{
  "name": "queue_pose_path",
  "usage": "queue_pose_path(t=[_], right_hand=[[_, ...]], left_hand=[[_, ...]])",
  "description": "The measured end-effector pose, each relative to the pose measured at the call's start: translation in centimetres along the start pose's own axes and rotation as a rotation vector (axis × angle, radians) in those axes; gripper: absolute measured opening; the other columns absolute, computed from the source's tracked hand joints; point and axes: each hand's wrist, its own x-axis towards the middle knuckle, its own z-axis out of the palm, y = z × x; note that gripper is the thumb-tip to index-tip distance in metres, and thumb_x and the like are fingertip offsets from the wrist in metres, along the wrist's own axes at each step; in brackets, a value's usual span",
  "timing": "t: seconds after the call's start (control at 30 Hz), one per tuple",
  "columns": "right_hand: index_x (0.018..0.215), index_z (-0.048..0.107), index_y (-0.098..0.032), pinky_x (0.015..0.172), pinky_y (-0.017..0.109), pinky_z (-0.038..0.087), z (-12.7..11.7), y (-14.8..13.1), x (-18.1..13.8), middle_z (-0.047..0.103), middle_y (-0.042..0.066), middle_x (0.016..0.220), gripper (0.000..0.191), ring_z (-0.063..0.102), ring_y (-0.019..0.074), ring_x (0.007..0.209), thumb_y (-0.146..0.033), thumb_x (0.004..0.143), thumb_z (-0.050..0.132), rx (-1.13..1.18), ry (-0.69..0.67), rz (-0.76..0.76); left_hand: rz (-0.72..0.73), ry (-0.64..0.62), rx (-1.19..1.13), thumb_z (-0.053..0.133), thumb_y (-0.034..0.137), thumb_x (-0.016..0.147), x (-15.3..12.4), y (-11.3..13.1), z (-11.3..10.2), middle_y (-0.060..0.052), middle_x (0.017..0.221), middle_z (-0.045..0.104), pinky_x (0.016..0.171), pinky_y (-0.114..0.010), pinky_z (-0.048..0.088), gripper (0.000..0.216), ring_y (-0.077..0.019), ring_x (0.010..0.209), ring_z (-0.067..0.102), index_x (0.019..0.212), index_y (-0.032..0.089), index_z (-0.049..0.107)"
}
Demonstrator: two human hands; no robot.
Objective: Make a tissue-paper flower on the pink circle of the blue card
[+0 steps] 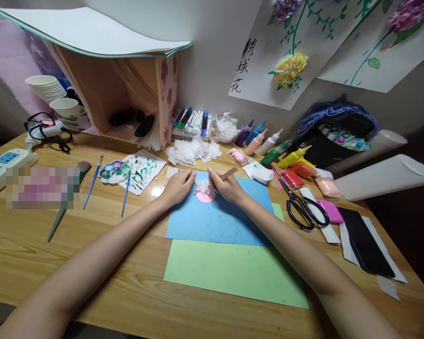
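On the blue paper (219,221) lies a round pink piece (206,197), clay by its look, with a clump of crumpled white paper pieces (204,187) standing on its far part. My right hand (226,184) is closed around a brown wooden stick (230,173), its fingers right beside the white clump. The stick's lower end is hidden by the hand. At the left edge of the blue paper rests my left hand (178,187), fingers curled together and a little apart from the clump. Whatever may be inside those fingers is hidden.
Green paper (229,273) lies under the blue. White paper squares (192,151), markers (194,121) and paint bottles (257,141) stand behind. Scissors (305,207) and a black phone (367,242) are at right. Brushes (93,182) and a paint-stained sheet (144,172) lie left.
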Motion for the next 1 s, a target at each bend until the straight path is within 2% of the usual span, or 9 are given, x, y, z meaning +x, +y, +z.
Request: queue_pose_path(t=[0.27, 0.53, 0.6, 0.7, 0.83, 0.93, 1.0], right_hand=[[0.052, 0.045, -0.017, 0.055, 0.023, 0.033, 0.3, 0.2, 0.0, 0.047, -0.002, 0.049, 0.046, 0.046, 0.0093, 0.049, -0.034, 0.092, 0.032, -0.149, -0.05, -0.069], [0.048, 0.046, -0.016, 0.051, 0.023, 0.029, 0.5, -0.1, 2.6, 0.043, -0.003, 0.042, 0.047, 0.043, 0.0088, 0.044, -0.037, 0.09, 0.039, -0.226, -0.131, 0.058], [0.047, 0.046, -0.016, 0.049, 0.023, 0.029, 0.1, -0.5, 3.0, 0.042, -0.004, 0.041, 0.048, 0.041, 0.0085, 0.043, -0.04, 0.089, 0.041, -0.201, -0.184, 0.073], [0.048, 0.044, -0.017, 0.047, 0.023, 0.031, -1.4, -0.7, 2.8, 0.042, -0.004, 0.039, 0.049, 0.04, 0.0082, 0.039, -0.047, 0.087, 0.042, -0.01, -0.223, 0.098], [0.046, 0.041, -0.019, 0.043, 0.023, 0.03, -4.0, 0.1, 2.6, 0.035, -0.005, 0.036, 0.055, 0.032, 0.0068, 0.034, -0.055, 0.087, 0.037, 0.267, 0.033, 0.026], [0.056, 0.046, -0.018, 0.045, 0.022, 0.033, -4.8, 0.6, 2.9, 0.046, -0.004, 0.047, 0.045, 0.042, 0.008, 0.042, -0.056, 0.08, 0.051, 0.317, 0.128, -0.011], [0.069, 0.051, -0.019, 0.055, 0.023, 0.04, -4.4, 0.8, 3.4, 0.057, -0.001, 0.063, 0.032, 0.052, 0.0109, 0.057, -0.049, 0.079, 0.057, 0.292, 0.103, -0.042]], left_hand=[[-0.004, -0.006, 0.013, 0.03, 0.034, 0.092, 0.0, 0.0, 0.0, 0.0, 0.064, 0.051, 0.06, -0.027, 0.031, 0.034, -0.0151, 0.064, 0.047, 0.063, 0.019, 0.039], [-0.018, -0.004, 0.016, 0.031, 0.033, 0.091, 0.0, 0.1, 0.0, -0.001, 0.064, 0.053, 0.059, -0.027, 0.031, 0.033, -0.0153, 0.063, 0.048, 0.065, 0.018, 0.045], [-0.017, -0.003, 0.01, 0.031, 0.032, 0.091, 0.0, 0.0, -0.1, -0.001, 0.065, 0.054, 0.059, -0.027, 0.031, 0.032, -0.0154, 0.065, 0.049, 0.065, 0.018, 0.045], [-0.02, -0.004, 0.008, 0.03, 0.033, 0.092, -0.1, 0.0, -0.1, -0.001, 0.067, 0.055, 0.061, -0.027, 0.032, 0.033, -0.0159, 0.067, 0.05, 0.066, 0.019, 0.044], [-0.036, 0.0, 0.01, 0.029, 0.034, 0.092, 0.0, -0.1, -0.2, -0.001, 0.065, 0.053, 0.061, -0.028, 0.032, 0.034, -0.016, 0.066, 0.049, 0.064, 0.019, 0.041], [-0.04, 0.011, -0.029, 0.028, 0.033, 0.092, 0.0, 0.0, -0.2, 0.0, 0.064, 0.052, 0.062, -0.028, 0.032, 0.034, -0.0156, 0.065, 0.049, 0.063, 0.019, 0.041], [-0.045, 0.018, -0.065, 0.028, 0.033, 0.091, -0.1, 0.0, -0.2, 0.0, 0.063, 0.051, 0.062, -0.027, 0.032, 0.034, -0.0152, 0.064, 0.048, 0.063, 0.019, 0.041]])
